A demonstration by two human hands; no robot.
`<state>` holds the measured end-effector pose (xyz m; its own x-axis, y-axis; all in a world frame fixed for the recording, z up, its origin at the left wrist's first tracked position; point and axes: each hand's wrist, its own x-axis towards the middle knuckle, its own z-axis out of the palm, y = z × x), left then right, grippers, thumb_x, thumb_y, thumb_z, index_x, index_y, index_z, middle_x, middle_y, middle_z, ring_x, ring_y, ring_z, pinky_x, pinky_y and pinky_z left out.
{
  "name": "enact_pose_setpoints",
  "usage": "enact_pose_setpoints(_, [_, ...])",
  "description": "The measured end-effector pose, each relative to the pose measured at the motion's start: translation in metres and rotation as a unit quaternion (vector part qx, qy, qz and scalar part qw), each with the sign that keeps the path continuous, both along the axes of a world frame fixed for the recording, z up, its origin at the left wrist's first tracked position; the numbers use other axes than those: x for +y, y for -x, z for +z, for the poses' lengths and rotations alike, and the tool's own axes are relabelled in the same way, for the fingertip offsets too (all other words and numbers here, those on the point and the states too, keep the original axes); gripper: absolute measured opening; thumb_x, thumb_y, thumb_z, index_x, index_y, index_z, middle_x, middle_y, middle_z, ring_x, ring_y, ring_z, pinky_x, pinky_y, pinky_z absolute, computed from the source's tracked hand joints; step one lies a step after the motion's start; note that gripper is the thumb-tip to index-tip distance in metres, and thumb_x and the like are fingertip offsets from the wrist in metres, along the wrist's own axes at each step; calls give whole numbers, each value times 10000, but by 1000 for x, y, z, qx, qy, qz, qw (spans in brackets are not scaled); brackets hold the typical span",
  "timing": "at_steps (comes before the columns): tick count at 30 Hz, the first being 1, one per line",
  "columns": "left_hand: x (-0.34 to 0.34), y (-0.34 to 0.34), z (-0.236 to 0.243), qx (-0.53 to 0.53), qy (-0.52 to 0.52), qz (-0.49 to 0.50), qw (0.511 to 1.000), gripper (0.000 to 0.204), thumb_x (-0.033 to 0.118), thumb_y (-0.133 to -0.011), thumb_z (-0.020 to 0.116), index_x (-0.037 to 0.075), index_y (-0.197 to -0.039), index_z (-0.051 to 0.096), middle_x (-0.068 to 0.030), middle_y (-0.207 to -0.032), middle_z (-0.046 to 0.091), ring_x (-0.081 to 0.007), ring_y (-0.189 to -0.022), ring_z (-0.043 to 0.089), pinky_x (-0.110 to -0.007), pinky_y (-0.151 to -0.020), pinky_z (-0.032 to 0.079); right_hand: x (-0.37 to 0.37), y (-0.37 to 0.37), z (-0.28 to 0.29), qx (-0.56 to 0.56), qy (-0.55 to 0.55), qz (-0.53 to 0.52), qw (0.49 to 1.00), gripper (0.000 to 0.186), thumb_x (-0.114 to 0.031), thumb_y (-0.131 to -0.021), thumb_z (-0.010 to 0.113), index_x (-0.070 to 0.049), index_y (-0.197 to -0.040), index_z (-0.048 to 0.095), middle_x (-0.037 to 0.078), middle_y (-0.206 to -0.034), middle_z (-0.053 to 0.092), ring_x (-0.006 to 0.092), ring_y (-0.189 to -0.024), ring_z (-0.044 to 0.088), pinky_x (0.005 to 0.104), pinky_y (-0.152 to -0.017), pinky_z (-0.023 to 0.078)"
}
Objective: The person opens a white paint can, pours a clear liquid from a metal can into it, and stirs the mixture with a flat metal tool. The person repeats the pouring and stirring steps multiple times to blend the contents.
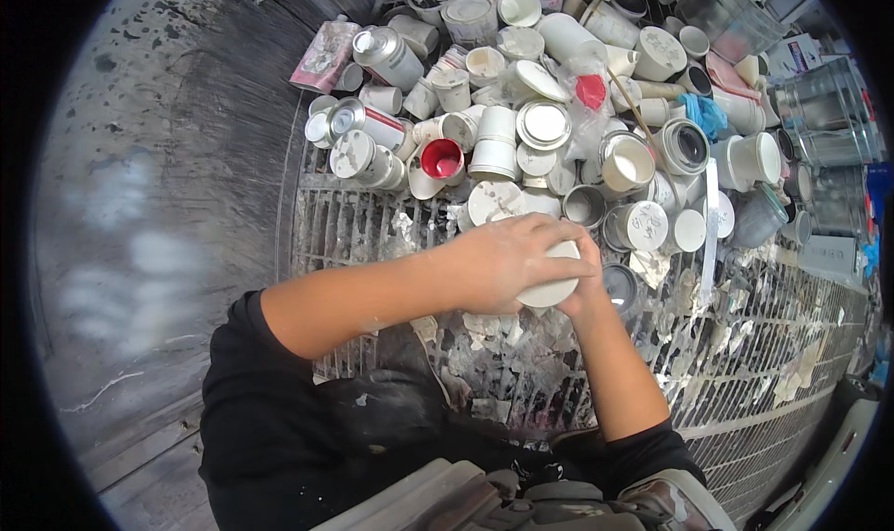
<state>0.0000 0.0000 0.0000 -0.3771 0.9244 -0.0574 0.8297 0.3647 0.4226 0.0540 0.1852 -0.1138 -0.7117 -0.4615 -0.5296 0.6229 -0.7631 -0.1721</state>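
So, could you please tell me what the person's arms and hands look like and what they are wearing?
Both hands are bare, with no gloves: the left hand and the right hand show no rings or watch. Black sleeves are pushed up above the elbows, leaving the forearms uncovered. The dark clothing carries a few pale specks.

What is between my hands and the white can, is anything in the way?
Nothing visible. The left hand lies over the top of the white can and the right hand grips it from the side, both touching it directly above the paint-spattered metal grate.
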Motion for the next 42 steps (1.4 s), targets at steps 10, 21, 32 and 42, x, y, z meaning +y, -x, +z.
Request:
enact_pose_setpoints(10, [7, -12, 21, 73, 47, 198, 976, 976, 729, -767, 777, 1, -1380, 562, -266, -1167, 719, -395, -833, 772, -478, -728, 628, -14, 0, -1, -30, -26, -48, 998, 434, -398, -1013, 556, -37, -1233, 653, 167, -1145, 748, 328, -1055, 747, 487, -973, 599])
enact_pose_setpoints(21, [7, -21, 32, 23, 125, 248, 961, 949, 492, -700, 917, 83, -1463, 528, -292, -1300, 653, -381, -927, 769, -444, -745, 619, -17, -3, 1, -57, -59, -33, 996, 414, -423, -1014, 550, -71, -1206, 650, 160, -1172, 729, 326, -1092, 721, 501, -979, 587])
enact_pose_setpoints(32, [15, -16, 52, -100, 218, 318, 917, 876, 706, -840, 725, -103, -1168, 659, -261, -895, 745, -409, -845, 768, -510, -788, 614, -24, -3, -10, -44, -53, -13, 998, 410, -388, -1016, 541, -47, -1195, 681, 160, -1115, 756, 317, -1000, 751, 459, -943, 607])
enact_pose_setpoints(42, [-81, 25, 8, -512, 207, 303, 777, 892, 741, -931, 644, -75, -1289, 623, -173, -1148, 720, -259, -1053, 692, -390, -881, 574, 11, -7, -13, 1, 37, -91, 995, 426, -379, -1017, 516, -50, -1161, 745, 141, -1080, 789, 301, -962, 776, 437, -868, 648])
